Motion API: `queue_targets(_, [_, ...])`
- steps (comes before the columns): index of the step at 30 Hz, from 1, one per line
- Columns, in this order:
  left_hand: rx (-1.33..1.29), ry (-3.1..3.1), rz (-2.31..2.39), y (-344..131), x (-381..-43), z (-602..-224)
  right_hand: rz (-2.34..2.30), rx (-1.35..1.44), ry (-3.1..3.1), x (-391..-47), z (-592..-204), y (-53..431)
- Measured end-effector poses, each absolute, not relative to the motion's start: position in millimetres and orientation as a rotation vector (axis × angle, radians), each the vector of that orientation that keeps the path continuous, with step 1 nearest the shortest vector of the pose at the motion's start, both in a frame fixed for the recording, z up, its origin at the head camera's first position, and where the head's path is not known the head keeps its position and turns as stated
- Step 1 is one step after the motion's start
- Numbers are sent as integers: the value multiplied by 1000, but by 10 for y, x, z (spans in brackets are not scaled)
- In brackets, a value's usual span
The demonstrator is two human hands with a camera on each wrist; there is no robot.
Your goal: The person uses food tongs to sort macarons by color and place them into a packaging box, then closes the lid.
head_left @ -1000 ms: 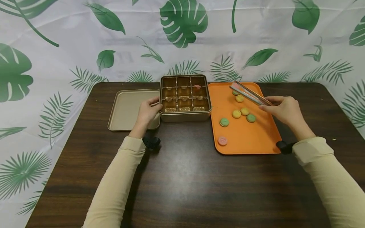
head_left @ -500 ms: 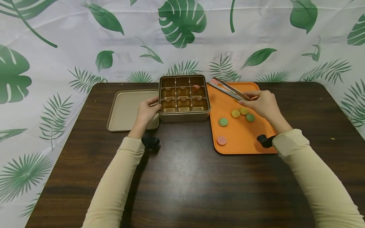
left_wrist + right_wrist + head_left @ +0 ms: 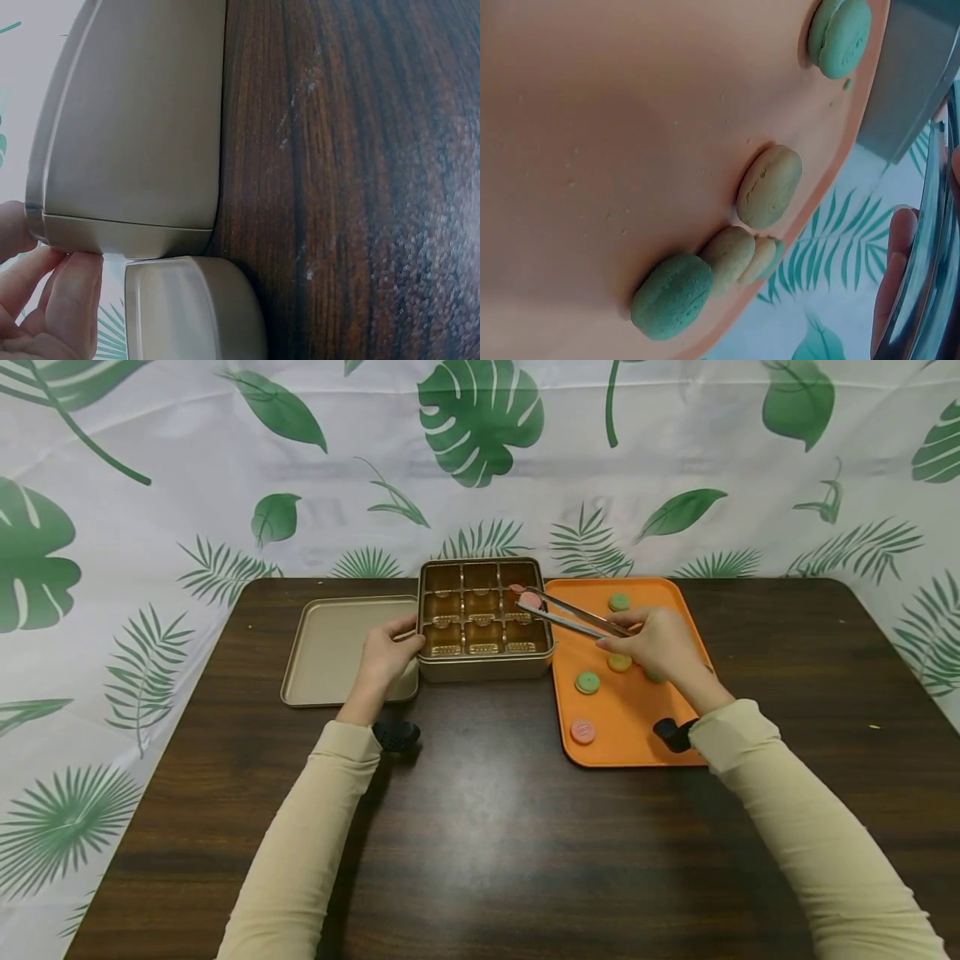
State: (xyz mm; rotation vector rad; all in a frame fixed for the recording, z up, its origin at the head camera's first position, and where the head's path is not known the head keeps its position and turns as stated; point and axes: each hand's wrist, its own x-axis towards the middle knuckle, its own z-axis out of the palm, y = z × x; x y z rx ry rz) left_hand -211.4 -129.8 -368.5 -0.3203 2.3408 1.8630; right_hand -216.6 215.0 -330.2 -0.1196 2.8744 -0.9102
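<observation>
My left hand (image 3: pixel 388 656) grips the left edge of a gold tin box (image 3: pixel 487 671), thumb at the rim. In the left wrist view its fingers (image 3: pixel 75 300) touch the tin's corner. A clear gold insert splits the tin into several compartments. Over the tin's right column, a pair of metal tongs (image 3: pixel 581 612) pinches a pink macaron (image 3: pixel 530 600). My right hand (image 3: pixel 660 647) holds these tongs near their rear end, above the orange tray (image 3: pixel 622 739). A second pink macaron (image 3: pixel 516 587) lies in the back right compartment, partly behind the tong tips.
Loose on the tray are a pink macaron (image 3: pixel 582 732), a green macaron (image 3: pixel 587 682) and several more green and yellow ones, some hidden by my right hand. Left of the tin lies its flat gold lid (image 3: pixel 337 652). A leaf-patterned cloth (image 3: pixel 315 527) hangs behind the table.
My right hand has swung left with the tongs, carrying the pink macaron from above the tray's back to over the tin. My left hand stays on the tin.
</observation>
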Motion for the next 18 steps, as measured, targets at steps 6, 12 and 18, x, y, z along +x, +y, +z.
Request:
queue_targets(6, [-324, 2341, 1864, -1303, -2116, -3688, -882, -128, 2889, -2167, -3310, 2128])
queue_targets(12, [-318, 2348, 1864, -1305, -2119, -3688, -886, -127, 2878, -2173, -3309, 2119])
queue_targets(18, [-318, 2347, 1874, -1307, -2123, -3703, -884, -122, 2866, -2181, -3313, 2107])
